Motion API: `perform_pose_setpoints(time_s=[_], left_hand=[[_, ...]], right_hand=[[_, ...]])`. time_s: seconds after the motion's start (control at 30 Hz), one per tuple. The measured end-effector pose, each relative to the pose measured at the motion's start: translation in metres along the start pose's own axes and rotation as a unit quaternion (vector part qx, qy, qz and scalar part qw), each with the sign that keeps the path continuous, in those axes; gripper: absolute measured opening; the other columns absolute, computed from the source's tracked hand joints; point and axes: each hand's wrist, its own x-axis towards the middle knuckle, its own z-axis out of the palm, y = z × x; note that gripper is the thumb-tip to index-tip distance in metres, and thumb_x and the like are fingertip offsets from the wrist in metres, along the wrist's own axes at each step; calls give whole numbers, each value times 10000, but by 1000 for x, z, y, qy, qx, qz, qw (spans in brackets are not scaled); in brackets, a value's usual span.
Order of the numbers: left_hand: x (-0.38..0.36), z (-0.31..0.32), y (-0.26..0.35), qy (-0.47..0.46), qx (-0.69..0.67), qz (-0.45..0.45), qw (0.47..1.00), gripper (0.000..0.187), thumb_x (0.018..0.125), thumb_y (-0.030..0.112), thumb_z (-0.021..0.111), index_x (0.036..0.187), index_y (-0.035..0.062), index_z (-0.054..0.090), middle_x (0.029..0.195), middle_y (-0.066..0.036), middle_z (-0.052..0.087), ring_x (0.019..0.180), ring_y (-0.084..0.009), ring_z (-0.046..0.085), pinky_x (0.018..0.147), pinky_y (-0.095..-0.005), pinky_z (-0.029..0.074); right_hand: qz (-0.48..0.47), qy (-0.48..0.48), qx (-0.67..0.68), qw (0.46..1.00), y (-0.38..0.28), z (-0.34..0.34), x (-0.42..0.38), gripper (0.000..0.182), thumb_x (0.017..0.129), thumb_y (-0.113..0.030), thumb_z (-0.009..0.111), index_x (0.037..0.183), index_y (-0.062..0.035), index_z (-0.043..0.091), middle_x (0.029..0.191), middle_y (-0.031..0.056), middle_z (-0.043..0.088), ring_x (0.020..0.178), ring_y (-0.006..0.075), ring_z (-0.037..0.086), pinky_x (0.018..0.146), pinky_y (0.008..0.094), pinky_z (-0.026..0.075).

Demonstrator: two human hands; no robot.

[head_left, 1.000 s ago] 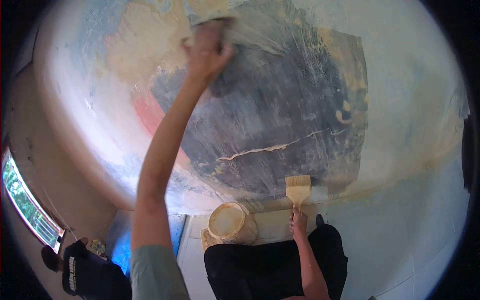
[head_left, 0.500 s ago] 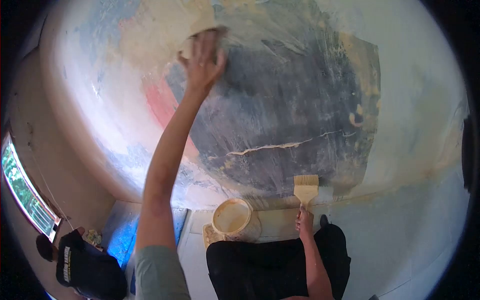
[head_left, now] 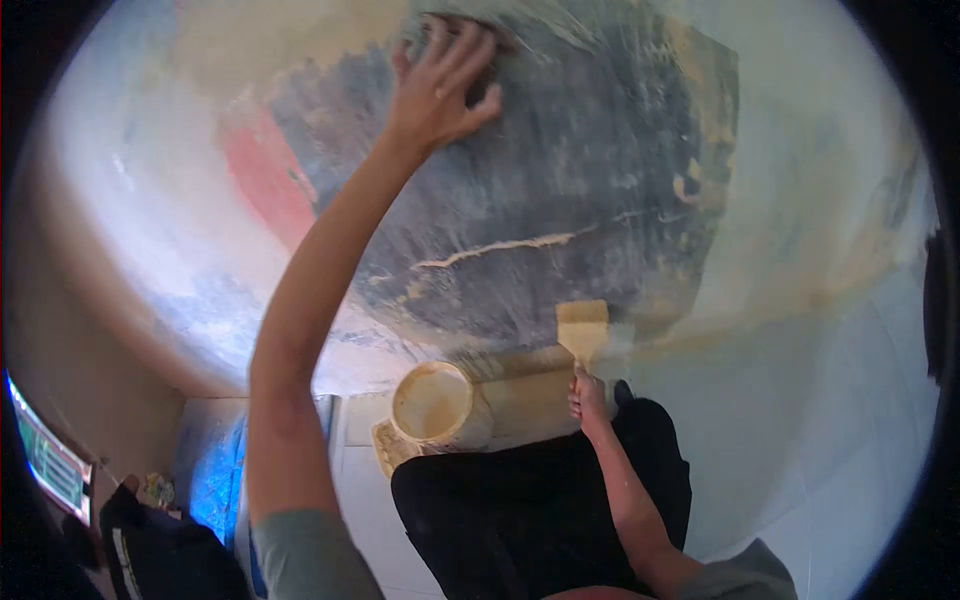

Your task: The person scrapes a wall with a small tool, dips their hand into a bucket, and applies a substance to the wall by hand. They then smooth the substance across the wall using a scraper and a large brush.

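High on the wall [head_left: 560,180], my left hand [head_left: 445,85] is stretched out with curved fingers pressing a dark, flat pad-like piece [head_left: 505,38] to the surface. The fingers hide most of that piece, and I cannot tell its exact kind. Under the hand spreads a dark grey patch, crossed lower down by a pale crack [head_left: 500,248]. My right hand [head_left: 588,400] grips the handle of a wide, pale paintbrush [head_left: 583,328], bristles up, in front of the wall's lower edge.
Left of the brush, by the wall's foot, stands a stained bucket [head_left: 432,402]. A pale, dirty slab [head_left: 390,448] lies beside it. Blue sheeting [head_left: 215,475] covers the floor at left, near a person in dark clothing [head_left: 165,550]. A window [head_left: 45,455] shows at far left.
My left hand has shifted right across the wall with the dark piece. The view has tilted and turned, so wall, bucket and brush appear higher and farther left. The brush stays in my right hand.
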Motion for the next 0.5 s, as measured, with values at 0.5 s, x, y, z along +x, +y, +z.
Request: perform_pose_setpoints(time_s=[0.5], left_hand=[[60,5,50,-68,-79,58,993,464,820,311,458,1245,124,446,1328,-92,382,1234,-312,329,1010,-587,169]], right_hand=[[-6,-27,34,999,-4,-1,-10,443,845,-483,522,621,-118,409,431,-37,312,317,86,275,313,237,219]])
